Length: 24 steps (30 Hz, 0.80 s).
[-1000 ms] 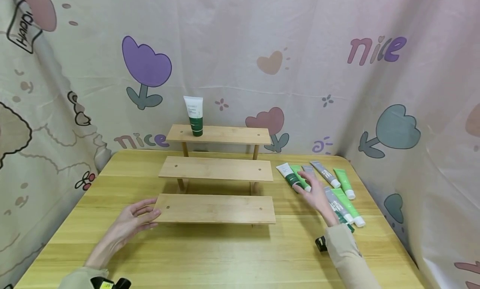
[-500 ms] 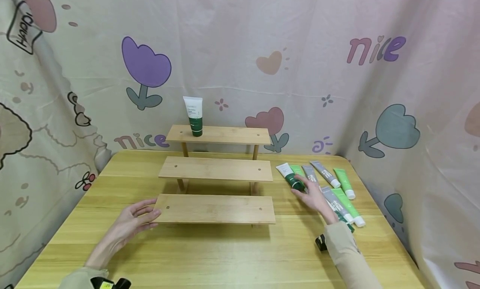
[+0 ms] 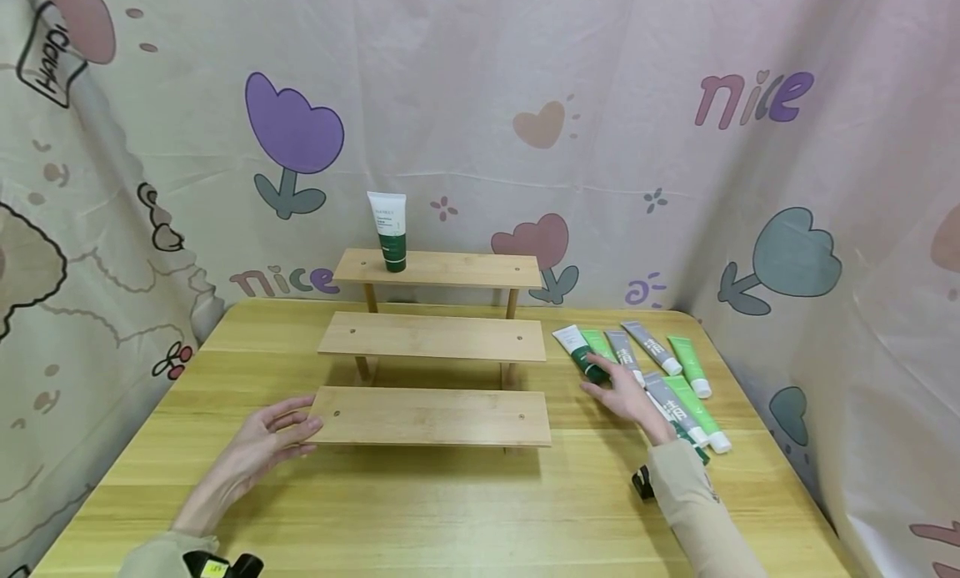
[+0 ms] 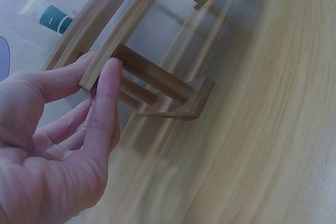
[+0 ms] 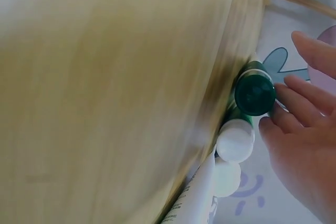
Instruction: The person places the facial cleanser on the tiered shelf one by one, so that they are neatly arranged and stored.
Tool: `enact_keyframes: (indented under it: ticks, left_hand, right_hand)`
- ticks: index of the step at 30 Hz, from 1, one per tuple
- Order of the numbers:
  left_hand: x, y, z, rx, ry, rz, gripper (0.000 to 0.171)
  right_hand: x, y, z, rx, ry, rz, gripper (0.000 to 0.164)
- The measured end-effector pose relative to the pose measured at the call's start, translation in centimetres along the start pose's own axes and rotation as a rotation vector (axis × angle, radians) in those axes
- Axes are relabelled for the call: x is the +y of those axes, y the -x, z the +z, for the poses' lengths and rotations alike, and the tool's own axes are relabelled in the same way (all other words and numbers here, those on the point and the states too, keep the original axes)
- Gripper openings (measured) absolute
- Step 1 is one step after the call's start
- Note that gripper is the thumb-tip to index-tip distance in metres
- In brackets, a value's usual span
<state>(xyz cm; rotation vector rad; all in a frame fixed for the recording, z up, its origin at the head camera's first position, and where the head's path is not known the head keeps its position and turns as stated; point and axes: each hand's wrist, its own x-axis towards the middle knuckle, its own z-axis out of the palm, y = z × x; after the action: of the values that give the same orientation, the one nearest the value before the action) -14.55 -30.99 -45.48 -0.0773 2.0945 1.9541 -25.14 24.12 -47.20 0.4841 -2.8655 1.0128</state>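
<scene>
A three-tier wooden display rack (image 3: pixel 431 417) stands on the table. My left hand (image 3: pixel 258 444) pinches the left end of its lowest board, thumb on one face and fingers on the other, as the left wrist view shows. On the top tier a white-and-green squeeze tube (image 3: pixel 388 232) stands upright on its cap. To the right lies another white-and-green tube (image 3: pixel 573 349), with my right hand (image 3: pixel 622 394) at its cap end. In the right wrist view the fingers, loosely extended, lie beside the dark green cap (image 5: pixel 254 95), and the thumb is held away from it.
Beside the right hand lie several grey and light green tubes, among them a grey tube (image 3: pixel 651 347), a green tube (image 3: pixel 688 367) and an overlapping pile with a green tube (image 3: pixel 697 413). A printed curtain (image 3: pixel 450 128) hangs behind the table (image 3: pixel 420 520).
My right hand has lowered slightly and shifted a little left onto the white-and-green tube's cap end, uncovering more of the grey tube. The left hand and rack have stayed put.
</scene>
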Motion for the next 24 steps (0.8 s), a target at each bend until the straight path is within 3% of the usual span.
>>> enact_keyframes:
  ticks: [10,24]
  left_hand:
    - [0.08,0.00,0.16,-0.003,0.001,0.006,0.073]
    - [0.23,0.14,0.19,-0.002,0.006,0.005,0.073]
  right_hand:
    - [-0.03,0.05,0.02,0.021,0.041,0.019,0.048]
    - [0.12,0.31,0.21,0.166,-0.011,0.046,0.019]
